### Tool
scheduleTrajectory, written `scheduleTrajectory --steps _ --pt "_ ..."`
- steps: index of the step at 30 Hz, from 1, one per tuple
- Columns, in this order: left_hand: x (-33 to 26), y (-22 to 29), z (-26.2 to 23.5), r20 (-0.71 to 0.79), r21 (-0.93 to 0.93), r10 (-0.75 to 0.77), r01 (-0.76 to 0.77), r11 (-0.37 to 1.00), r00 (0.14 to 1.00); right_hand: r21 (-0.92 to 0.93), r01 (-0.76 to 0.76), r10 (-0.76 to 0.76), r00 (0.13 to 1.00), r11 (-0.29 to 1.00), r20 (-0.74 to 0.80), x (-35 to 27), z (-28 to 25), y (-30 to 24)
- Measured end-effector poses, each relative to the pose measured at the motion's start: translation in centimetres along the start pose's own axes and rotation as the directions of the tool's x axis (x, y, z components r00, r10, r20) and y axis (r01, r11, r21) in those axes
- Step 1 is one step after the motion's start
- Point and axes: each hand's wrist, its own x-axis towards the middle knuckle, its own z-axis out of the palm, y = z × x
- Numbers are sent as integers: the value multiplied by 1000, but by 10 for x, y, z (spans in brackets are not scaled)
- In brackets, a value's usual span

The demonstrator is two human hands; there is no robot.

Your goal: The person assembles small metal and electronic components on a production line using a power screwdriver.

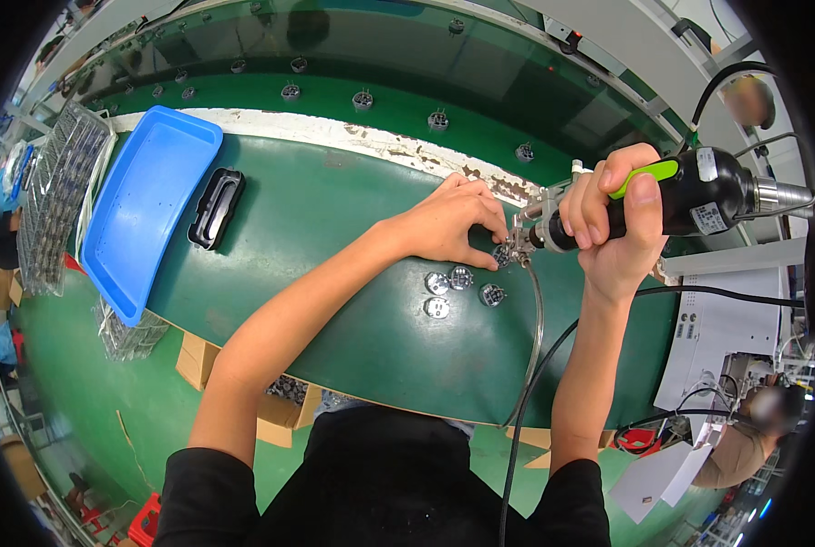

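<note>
**Driver gripped, small part pinned at its tip**

Your right hand [612,223] wraps tight around the black power screwdriver [690,196], angled down at the green table [334,228]. Your left hand [453,223] pinches a small round metal part [502,256] under the tip, seemingly to steady it. Four like parts [460,290] lie just beside. Fingers hide the bit's contact; the blue tray [147,205] sits well apart.
</note>
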Motion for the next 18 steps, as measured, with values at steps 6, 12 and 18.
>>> scheduleTrajectory --steps 6,12,18 --pt "0 1 -1 1 9 -10 10 1000 1000 2 -8 8 1000 1000 -1 0 2 2" --pt "0 2 -2 9 10 -20 20 1000 1000 19 -3 4 999 1000 -44 2 4 4" --pt "0 0 1 -15 26 -6 6 1000 1000 -184 -41 20 993 982 -117 4 11 4"
